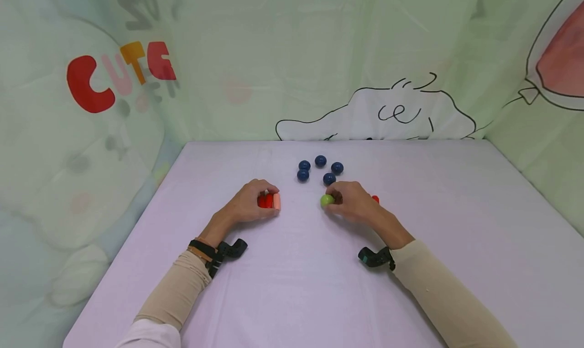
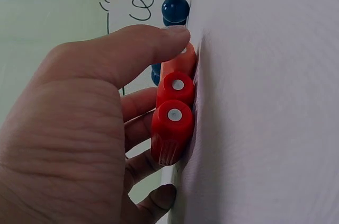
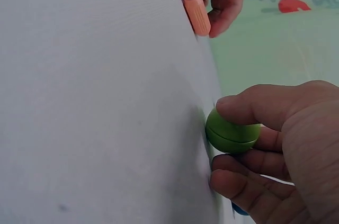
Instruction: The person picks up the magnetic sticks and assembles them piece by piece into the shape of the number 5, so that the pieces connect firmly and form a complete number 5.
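Lilac tabletop (image 1: 292, 282), side edges (image 1: 126, 244) well beyond hands (image 1: 246, 203) and green ball (image 1: 326, 200)

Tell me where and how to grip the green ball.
Pinch the green ball across its widest middle, coming from the right, thumb on the near side and fingers on the far side, much as the right hand does. It is round with no handle, so opposed contact there should slip least.

The head view is bright and evenly lit; the wrist views are dimmer – a soft shadow (its edge is blurred) falls beside the green ball (image 3: 229, 133).
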Demonstrator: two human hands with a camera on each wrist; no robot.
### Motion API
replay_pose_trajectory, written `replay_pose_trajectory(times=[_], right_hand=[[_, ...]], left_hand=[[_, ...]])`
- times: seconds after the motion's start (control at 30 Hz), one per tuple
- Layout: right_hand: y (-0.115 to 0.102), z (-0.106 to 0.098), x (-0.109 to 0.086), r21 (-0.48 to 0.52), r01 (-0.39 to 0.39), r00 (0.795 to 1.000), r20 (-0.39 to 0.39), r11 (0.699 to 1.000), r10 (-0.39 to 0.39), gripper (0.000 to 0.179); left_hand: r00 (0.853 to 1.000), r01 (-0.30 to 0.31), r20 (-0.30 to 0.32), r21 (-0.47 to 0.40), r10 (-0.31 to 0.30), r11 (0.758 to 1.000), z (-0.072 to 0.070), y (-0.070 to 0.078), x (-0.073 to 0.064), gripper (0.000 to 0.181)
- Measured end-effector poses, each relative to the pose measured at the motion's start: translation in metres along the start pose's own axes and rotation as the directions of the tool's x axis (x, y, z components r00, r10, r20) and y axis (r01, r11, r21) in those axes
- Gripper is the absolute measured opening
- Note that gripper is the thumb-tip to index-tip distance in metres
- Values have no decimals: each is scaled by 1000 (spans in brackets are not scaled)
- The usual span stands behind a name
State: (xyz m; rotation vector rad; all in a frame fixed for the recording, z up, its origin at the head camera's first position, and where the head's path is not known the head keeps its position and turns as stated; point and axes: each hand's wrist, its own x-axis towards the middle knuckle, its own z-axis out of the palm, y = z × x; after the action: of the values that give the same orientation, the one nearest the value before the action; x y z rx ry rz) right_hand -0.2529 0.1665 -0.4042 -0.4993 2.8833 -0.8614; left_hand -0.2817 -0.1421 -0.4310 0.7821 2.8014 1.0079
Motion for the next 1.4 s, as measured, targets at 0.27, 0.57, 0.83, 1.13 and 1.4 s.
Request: replay_pose_trajectory(times=[0.27,0.57,0.83,1.13,1.4], right_hand=[[-1,-3,-2,13,7,1000,-17,1000,-7,32],[2,-1,-2,2,6,1000,-18,1000,-6,32],[1,-2,-1,1,19,1000,-14,1000,-19,30],[2,-2,-1,2,26,1000,9,1000,-26,30],[2,-2,-1,1,33,999,1,999,-33,28]], left_hand=[[1000,16,7,40,-16,999,-2,6,3,53],[998,-38,47,194,29,980,-6,16,10,48],[996,-4,87,101,-4,995,-17,32,15,47],[988,-48,146,-35,53,998,-14,36,24,47],[979,-152,131,-28,154,988,-7,40,33,28]])
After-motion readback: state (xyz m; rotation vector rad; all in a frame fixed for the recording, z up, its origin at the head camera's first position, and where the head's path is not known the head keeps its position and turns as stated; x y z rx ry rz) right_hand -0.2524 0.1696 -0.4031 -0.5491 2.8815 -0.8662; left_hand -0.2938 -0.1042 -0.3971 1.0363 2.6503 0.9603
